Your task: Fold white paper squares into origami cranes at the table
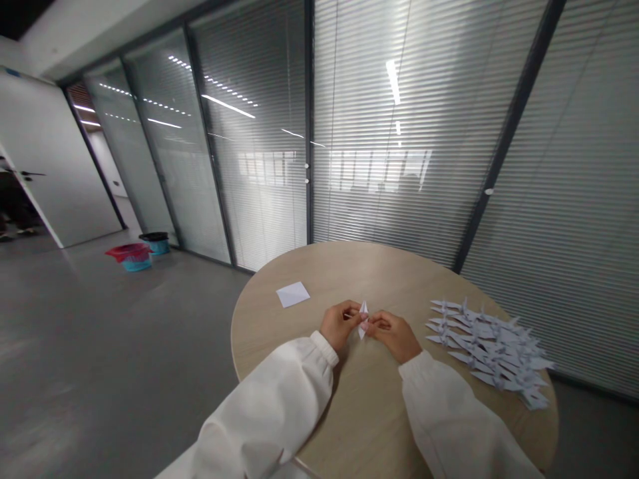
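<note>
At a round wood-topped surface [262, 332] beside a glass partition with blinds [399, 133], a person's left hand [342, 324] and right hand [392, 334] pinch a single narrow, pointed piece of folded white paper [363, 319] between them, the fingers of each curled closed on it, at the middle of the surface. The folding of this one piece is the step in hand. One flat square sheet of paper [293, 294] lies toward the far side, well apart from the hands. Near the right hand rests a heap of white paper cranes [486, 349], more than a dozen, too overlapped for an exact count. Two bins [137, 259] stand on the floor [124, 346] by the partition.
</note>
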`<state>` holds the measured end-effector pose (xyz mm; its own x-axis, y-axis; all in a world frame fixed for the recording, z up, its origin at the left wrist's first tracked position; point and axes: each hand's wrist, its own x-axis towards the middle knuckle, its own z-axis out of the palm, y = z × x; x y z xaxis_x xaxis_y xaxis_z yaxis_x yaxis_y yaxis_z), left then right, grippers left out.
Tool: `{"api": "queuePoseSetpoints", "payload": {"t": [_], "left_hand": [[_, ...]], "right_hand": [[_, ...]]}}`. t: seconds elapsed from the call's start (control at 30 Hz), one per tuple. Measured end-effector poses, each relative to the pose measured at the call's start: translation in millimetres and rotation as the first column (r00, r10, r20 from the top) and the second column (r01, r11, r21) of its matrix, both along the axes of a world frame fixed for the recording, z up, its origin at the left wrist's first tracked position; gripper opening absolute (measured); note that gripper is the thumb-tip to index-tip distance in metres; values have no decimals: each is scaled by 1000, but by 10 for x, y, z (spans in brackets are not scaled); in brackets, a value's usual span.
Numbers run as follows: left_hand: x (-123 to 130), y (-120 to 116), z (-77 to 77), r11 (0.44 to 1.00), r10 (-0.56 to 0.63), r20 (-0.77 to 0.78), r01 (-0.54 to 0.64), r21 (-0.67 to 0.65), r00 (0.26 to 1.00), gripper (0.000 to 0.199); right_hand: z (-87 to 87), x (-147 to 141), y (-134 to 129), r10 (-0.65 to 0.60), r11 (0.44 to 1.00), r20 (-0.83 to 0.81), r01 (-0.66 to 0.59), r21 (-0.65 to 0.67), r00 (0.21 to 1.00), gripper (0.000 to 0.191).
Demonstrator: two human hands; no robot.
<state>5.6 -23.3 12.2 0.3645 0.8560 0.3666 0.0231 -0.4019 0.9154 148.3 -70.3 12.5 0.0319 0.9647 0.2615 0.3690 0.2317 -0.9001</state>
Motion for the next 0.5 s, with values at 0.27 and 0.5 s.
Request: {"api": "queuePoseSetpoints", "payload": {"t": [0.27, 0.5], "left_hand": [[-27, -34, 13, 996, -3, -88, 10, 87, 996, 43], [-15, -88, 52, 996, -70, -116, 77, 51, 991, 46]], "right_hand": [[68, 34, 3, -26, 989, 13, 24, 149, 1000, 28], [58, 67, 8, -50, 983, 42, 42, 181, 998, 22]]}}
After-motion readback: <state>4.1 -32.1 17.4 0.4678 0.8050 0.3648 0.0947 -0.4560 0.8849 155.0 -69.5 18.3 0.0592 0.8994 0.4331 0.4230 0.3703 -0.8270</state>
